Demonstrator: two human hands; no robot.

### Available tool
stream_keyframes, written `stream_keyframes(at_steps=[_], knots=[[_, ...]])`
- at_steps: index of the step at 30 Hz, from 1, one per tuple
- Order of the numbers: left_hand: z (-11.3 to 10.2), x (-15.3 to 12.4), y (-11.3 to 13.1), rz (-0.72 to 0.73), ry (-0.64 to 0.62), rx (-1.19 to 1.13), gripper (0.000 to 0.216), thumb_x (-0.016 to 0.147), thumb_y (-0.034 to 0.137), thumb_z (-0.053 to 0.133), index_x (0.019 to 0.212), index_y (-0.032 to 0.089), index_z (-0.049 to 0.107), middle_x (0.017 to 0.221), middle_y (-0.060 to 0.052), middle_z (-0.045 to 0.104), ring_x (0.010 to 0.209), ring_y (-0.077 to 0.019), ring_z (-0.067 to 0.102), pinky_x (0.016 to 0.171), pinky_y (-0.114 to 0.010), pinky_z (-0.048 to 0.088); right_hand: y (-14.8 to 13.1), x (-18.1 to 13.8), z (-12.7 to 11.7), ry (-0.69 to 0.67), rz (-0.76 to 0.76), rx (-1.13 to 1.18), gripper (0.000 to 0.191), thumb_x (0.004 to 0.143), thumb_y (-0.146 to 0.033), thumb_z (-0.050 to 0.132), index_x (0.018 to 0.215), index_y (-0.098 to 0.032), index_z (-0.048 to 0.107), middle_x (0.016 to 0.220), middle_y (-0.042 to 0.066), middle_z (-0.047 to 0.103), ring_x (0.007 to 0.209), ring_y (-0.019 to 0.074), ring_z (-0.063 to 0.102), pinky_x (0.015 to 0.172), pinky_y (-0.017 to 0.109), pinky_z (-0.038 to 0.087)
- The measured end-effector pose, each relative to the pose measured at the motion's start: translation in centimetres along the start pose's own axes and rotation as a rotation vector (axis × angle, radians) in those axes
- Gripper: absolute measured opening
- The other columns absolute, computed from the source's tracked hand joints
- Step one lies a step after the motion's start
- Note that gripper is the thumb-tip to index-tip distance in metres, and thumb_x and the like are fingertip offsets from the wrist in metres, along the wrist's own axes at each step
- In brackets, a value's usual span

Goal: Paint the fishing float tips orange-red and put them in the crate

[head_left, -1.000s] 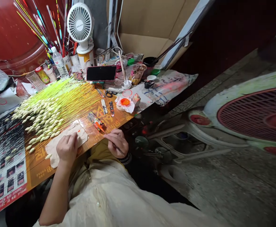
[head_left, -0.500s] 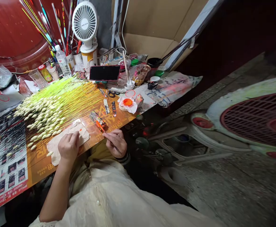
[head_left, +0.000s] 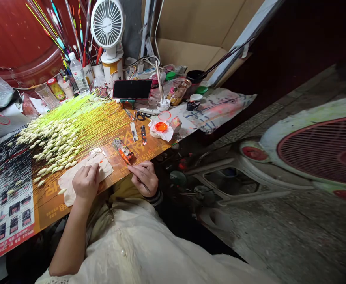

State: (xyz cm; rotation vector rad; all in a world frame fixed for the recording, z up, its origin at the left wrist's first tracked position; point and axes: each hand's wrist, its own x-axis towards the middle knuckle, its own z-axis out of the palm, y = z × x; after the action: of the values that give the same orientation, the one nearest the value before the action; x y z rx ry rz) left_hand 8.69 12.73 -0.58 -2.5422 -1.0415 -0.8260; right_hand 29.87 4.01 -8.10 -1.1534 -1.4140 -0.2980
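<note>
My right hand (head_left: pixel 144 178) is closed around a thin paintbrush (head_left: pixel 128 161). Its orange end rests at a small paint-smeared piece (head_left: pixel 122 146) on the table. My left hand (head_left: pixel 86 182) is closed above a pale cloth (head_left: pixel 69 185), apparently pinching a fishing float; its pale bulb (head_left: pixel 62 191) shows left of the fist, while the part inside the fingers is hidden. A small orange spot (head_left: pixel 101 161) shows over the cloth, right of that hand. Many similar floats (head_left: pixel 57 146) with whitish bodies and yellow-green stems lie spread beyond my left hand.
An open orange paint pot (head_left: pixel 161 127) sits on crumpled tissue at the right edge. Scissors (head_left: pixel 141 115), a propped phone (head_left: pixel 131 90), a white fan (head_left: pixel 107 23) and a water bottle (head_left: pixel 78 75) stand farther back. A large fan (head_left: pixel 317 150) is on the right.
My right hand has shifted very slightly left with the brush, whose orange end stays at the smeared piece. My left hand is almost unmoved. The whole view has shifted a little.
</note>
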Motion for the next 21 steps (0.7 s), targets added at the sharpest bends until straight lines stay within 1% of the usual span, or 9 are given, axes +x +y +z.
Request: stream_keyframes(at_steps=[4,9,15,18,21], knots=[[0.00,-0.01,0.00,0.001,0.000,0.013,0.020,0.095,0.027,0.051,0.103,0.021,0.069,0.081,-0.006,0.071,0.073,-0.0160,0.063,0.069,-0.029,0.043,0.01,0.00,-0.02,-0.004,0.002,0.016,0.052,0.083,-0.010,0.057,0.131,-0.030,0.059,0.097,0.003,0.072,0.086,0.0196,0.057,0.080,0.040,0.049],[-0.02,0.05,0.01,-0.014,0.003,-0.031,0.018,0.094,0.026,0.052,0.102,0.021,0.068,0.080,-0.005,0.070,0.072,-0.0159,0.062,0.068,-0.028,0.040,-0.01,0.09,-0.13,-0.016,-0.012,0.005,0.053,0.083,-0.009,0.058,0.132,-0.029,0.058,0.098,0.003,0.072,0.087,0.0192,0.056,0.082,0.039,0.049],[-0.06,0.11,0.04,0.030,0.029,0.040,0.018,0.094,0.025,0.053,0.101,0.020,0.068,0.078,-0.005,0.069,0.071,-0.0152,0.060,0.068,-0.027,0.040,-0.19,0.47,-0.20,0.010,-0.013,-0.009,0.054,0.082,-0.005,0.057,0.131,-0.028,0.057,0.097,0.003,0.071,0.085,0.0183,0.055,0.080,0.038,0.050],[-0.06,0.14,0.06,0.036,0.038,0.047,0.017,0.094,0.024,0.054,0.101,0.020,0.068,0.079,-0.004,0.069,0.071,-0.0152,0.060,0.068,-0.027,0.040,-0.26,0.56,-0.15,0.023,-0.018,-0.011,0.056,0.081,-0.003,0.058,0.132,-0.027,0.057,0.096,0.004,0.071,0.084,0.0190,0.056,0.078,0.040,0.051],[-0.09,0.21,0.08,0.033,0.040,0.043,0.016,0.094,0.024,0.054,0.101,0.020,0.068,0.079,-0.004,0.069,0.071,-0.0152,0.060,0.068,-0.027,0.040,-0.34,0.62,-0.11,0.035,-0.020,-0.010,0.055,0.082,-0.003,0.058,0.131,-0.025,0.057,0.096,0.005,0.072,0.085,0.0193,0.057,0.079,0.040,0.052]])
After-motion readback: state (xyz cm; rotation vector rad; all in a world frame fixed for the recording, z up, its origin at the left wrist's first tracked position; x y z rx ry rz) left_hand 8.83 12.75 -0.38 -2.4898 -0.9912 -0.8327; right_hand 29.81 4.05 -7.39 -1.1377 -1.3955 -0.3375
